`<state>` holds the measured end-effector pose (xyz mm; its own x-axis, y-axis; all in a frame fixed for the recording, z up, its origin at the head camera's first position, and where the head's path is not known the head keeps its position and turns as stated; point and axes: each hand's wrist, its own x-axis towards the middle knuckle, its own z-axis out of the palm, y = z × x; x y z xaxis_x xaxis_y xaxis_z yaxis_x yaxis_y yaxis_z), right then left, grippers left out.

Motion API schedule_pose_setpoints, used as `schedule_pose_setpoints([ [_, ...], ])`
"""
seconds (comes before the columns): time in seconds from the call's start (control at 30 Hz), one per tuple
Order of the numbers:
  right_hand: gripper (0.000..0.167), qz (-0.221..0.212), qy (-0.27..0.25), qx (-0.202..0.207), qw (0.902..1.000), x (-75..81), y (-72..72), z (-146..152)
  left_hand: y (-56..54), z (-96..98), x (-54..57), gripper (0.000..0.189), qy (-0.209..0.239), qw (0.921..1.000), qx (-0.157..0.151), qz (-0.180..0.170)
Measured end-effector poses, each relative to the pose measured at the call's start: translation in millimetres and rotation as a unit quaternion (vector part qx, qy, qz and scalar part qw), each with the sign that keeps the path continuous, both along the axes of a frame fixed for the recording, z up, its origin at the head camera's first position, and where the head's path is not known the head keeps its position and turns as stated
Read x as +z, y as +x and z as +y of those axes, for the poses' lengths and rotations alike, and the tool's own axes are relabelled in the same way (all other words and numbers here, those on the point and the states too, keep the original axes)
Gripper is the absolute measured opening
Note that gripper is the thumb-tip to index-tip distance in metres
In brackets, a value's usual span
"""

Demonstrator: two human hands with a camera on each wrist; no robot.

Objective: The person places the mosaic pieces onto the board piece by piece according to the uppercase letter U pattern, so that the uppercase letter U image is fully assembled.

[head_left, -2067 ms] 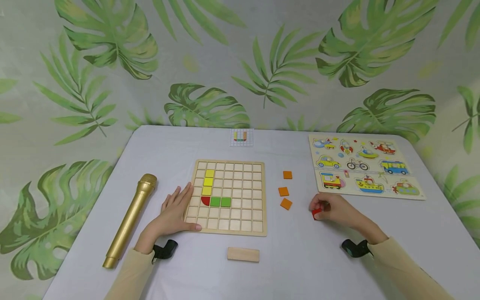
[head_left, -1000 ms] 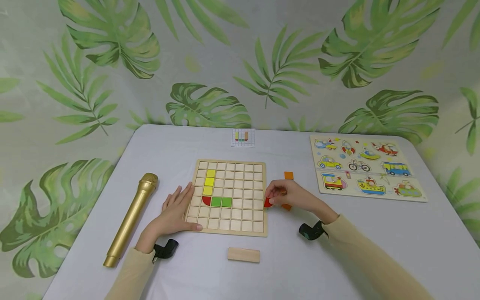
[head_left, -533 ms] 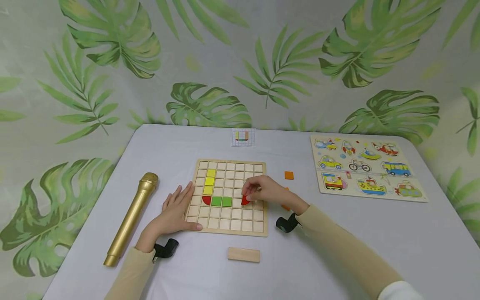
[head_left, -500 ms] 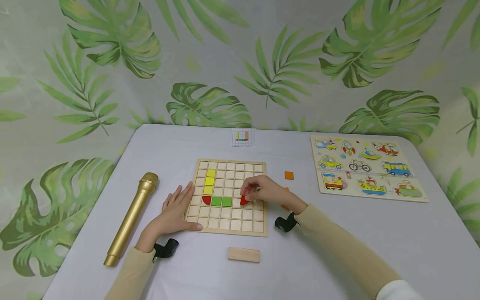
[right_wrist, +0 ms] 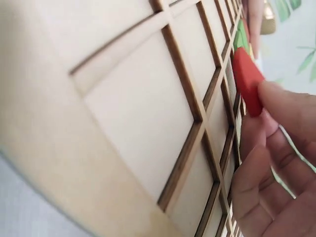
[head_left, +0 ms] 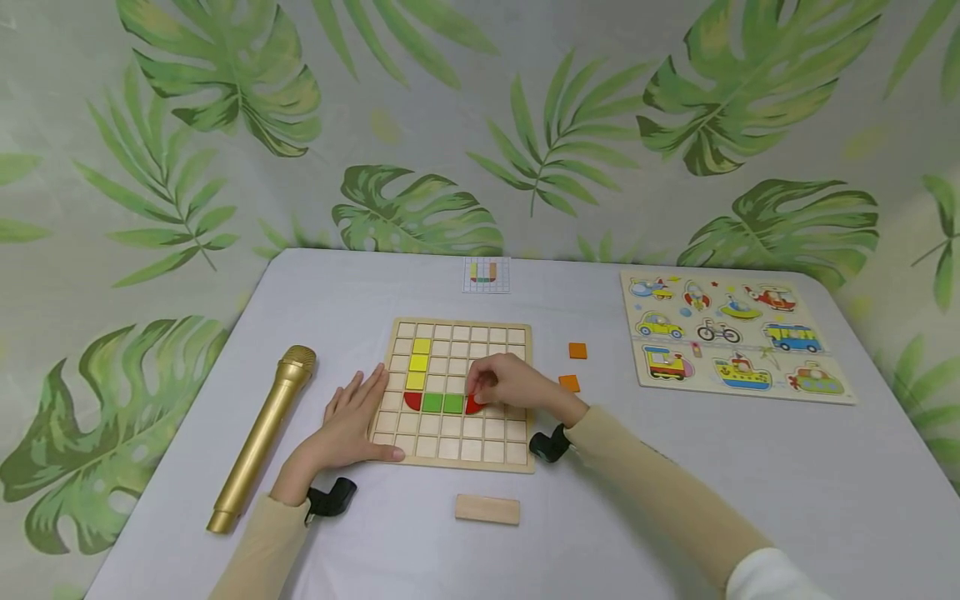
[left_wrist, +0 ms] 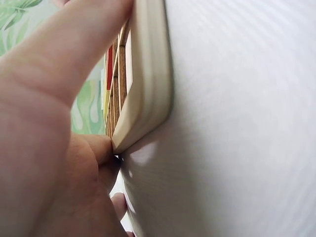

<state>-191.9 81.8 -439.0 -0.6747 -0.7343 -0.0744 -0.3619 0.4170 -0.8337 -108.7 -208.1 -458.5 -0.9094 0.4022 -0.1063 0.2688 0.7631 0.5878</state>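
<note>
A wooden grid board (head_left: 471,452) lies on the white-covered table. My left hand (head_left: 345,429) rests along its left side, fingers spread and thumb at the near corner. Between the thumb and fingers of my right hand (head_left: 510,383) is a red quarter-round tile (right_wrist: 248,81), tilted in the right wrist view. It is over the board, directly right of two green square tiles (head_left: 442,403). Another red quarter-round tile (head_left: 412,402) sits in the grid at their left, below a column of yellow tiles (head_left: 418,363). The right hand covers part of the grid.
Two orange tiles (head_left: 577,351) lie right of the board. Behind it is a small pattern card (head_left: 486,275). A vehicle puzzle board (head_left: 708,354) lies far right, a gold microphone (head_left: 262,442) left, and a plain wooden block (head_left: 487,509) in front.
My right hand has carried the red quarter-round tile left from beside the puzzle board, over the grid, to the green tiles. The left hand has stayed in place.
</note>
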Motion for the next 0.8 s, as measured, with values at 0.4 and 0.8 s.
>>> schedule_pose_setpoints([
  [0.4, 0.012, 0.053, 0.027, -0.007, 0.9982, 1.0, 6.5, -7, -1.1, -0.9, -2.2, 0.124, -0.003, 1.0000, -0.001, -0.001],
  [0.8, 0.005, 0.001, -0.019, -0.042, 0.9989, -0.8, 1.1, 8, -1.0, 0.1, -1.0, 0.123, -0.002, 1.0000, -0.002, -0.001],
])
